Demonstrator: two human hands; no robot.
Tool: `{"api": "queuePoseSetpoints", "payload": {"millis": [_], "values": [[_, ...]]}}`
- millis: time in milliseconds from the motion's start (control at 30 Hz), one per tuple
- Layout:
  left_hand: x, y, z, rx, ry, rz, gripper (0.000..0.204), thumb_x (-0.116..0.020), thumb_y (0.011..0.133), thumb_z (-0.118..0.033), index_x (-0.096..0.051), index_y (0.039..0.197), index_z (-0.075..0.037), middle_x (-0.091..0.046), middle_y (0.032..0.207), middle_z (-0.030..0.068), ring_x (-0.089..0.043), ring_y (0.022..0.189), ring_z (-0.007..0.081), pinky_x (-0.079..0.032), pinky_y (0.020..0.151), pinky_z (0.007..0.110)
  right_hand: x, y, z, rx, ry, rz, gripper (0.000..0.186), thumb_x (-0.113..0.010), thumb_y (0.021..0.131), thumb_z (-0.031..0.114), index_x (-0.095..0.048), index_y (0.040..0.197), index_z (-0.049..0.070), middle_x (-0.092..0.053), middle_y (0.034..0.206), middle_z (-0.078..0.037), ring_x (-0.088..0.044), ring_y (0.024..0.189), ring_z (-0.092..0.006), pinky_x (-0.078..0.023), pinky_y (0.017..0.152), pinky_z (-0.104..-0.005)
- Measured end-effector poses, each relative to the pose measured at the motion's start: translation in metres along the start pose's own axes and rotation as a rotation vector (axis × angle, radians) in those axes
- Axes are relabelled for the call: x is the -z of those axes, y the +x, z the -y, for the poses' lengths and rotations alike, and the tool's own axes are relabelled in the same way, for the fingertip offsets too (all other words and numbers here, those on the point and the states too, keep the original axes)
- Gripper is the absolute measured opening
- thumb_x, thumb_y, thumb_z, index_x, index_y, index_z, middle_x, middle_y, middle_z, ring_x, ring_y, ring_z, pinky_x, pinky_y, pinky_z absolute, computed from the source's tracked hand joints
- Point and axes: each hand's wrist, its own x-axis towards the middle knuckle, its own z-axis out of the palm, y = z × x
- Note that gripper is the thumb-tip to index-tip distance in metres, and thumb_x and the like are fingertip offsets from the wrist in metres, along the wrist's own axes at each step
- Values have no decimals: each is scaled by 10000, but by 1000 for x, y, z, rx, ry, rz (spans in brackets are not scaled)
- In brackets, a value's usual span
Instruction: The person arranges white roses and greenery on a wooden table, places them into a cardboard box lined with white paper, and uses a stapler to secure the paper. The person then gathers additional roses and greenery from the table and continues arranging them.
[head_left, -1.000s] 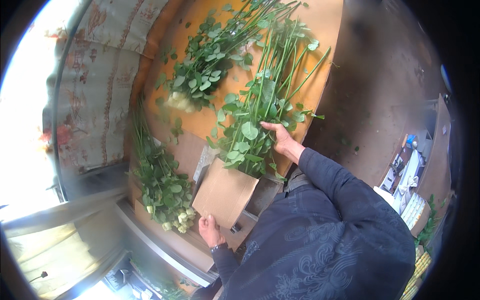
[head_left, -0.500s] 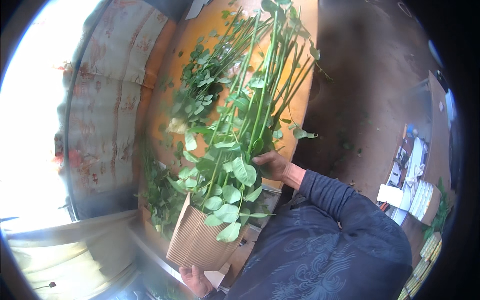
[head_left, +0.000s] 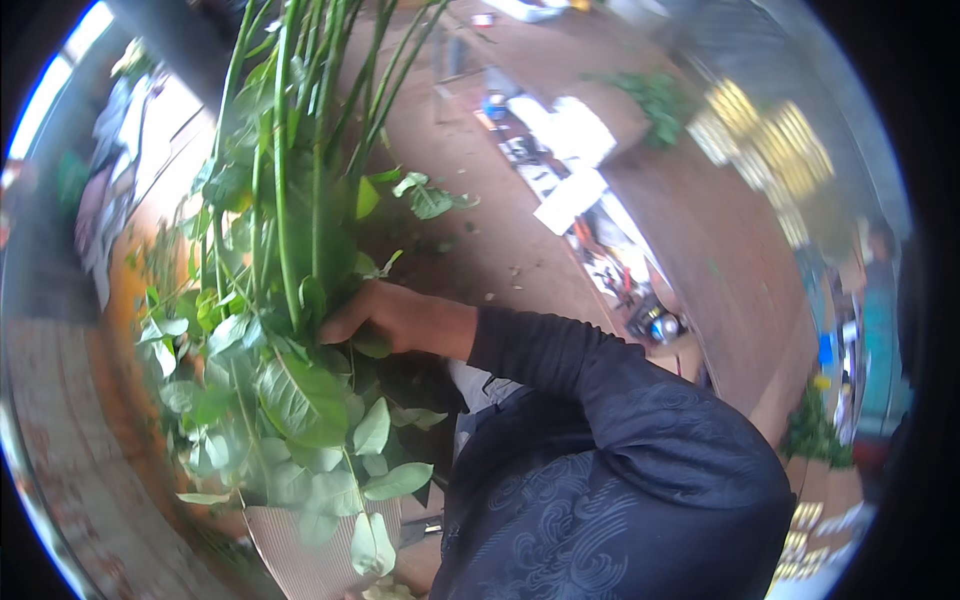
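My right hand (head_left: 400,318) is closed round a large bunch of leafy rose stems (head_left: 285,190), its thumb lying across them. The bare green stem ends point up and away, while broad leaves (head_left: 300,395) hang thickly below the hand. At the lower end, a sheet of ribbed brown cardboard (head_left: 300,545) wraps the bunch; any flower heads inside are hidden. My left hand cannot be made out at the lower edge, where leaves and cardboard fill the picture.
An orange-topped table (head_left: 135,290) lies on the left behind the bunch, beside a patterned cloth-covered surface (head_left: 60,420). To the right stands a long brown bench (head_left: 720,270) with papers (head_left: 572,200) and tools on its shelf. Yellow-white stacked bundles (head_left: 770,135) are farther back.
My view has swung to the right, bringing the bench and stacked bundles further in. The bunch stays in my right hand, swung away from the table. My left hand has dropped out of sight.
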Motion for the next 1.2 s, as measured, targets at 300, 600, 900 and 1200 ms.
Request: {"api": "queuePoseSetpoints", "payload": {"millis": [300, 600, 900, 1200], "values": [[-155, 39, -42, -247, -48, 768, 145, -675, 958, -45, -635, 1086, 10, -717, 980, 104, -691, 802, 188, -574, 732, 314, 10, -247, 120, 694, -135, -204, 458, -687, 821, -44, -640, 1277, -41, -728, 1152, -149, -734, 1015, -271, -608, 916, -415], [-341, -31, -74, -162, -278, 1052, 173, -757, 965, -168, -670, 983, -20, -697, 824, 43, -652, 676, 141, -530, 647, 274, 31, -339, 273, 790, -335, -553, 305, -696, 917, 97, -700, 1198, -23, -757, 1123, -122, -748, 966, -237, -607, 863, -369], [-565, -103, -171, -371, -169, 1048, 133, -734, 996, -204, -686, 998, -80, -678, 844, -24, -603, 689, 62, -504, 634, 234, 95, -334, 516, 879, -369, -660, 301, -722, 905, 152, -708, 1168, 5, -763, 1084, -128, -734, 965, -285, -588, 931, -454], [-777, -152, -233, -280, -92, 1127, 196, -733, 977, -171, -654, 876, -23, -650, 797, 24, -636, 705, 127, -562, 658, 294, 262, -392, 670, 904, -609, -817, 365, -714, 942, 343, -729, 1178, 65, -764, 1093, -79, -749, 944, -212, -610, 858, -369]]}}
